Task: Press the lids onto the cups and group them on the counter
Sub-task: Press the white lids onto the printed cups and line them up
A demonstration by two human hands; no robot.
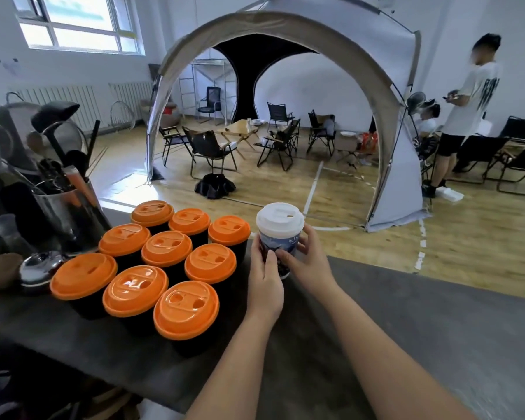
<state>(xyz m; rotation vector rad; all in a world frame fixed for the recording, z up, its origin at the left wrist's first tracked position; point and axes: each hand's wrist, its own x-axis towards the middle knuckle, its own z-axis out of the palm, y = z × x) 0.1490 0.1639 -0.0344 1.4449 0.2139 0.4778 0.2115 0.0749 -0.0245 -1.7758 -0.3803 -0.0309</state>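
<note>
Both hands grip one cup: the left hand (264, 277) wraps its fingers round the near-left wall of the printed cup (281, 248), and the right hand (306, 259) curls round the right wall with the thumb across the front. The cup stands at the right edge of the group, just beside the nearest orange-lidded cups, its base at or just above the counter (437, 344); contact with the surface cannot be confirmed. The white lid (280, 219) appears level and seated all round the visible rim. To complete the step well, keep the cup upright, hold it low on the wall so the paper does not buckle, and slide or set it against the block without tipping a neighbour. Verify the lid with a light press at the rim rather than the centre. The counter is dark grey and matt. To the left, nine black cups with orange lids (167, 248) stand in a three-by-three block. Beyond them is a metal utensil holder (70, 213). Further off lies a wooden floor with a domed tent (285, 40), folding chairs (209, 150) inside, and a standing person (467, 110) at far right.
</note>
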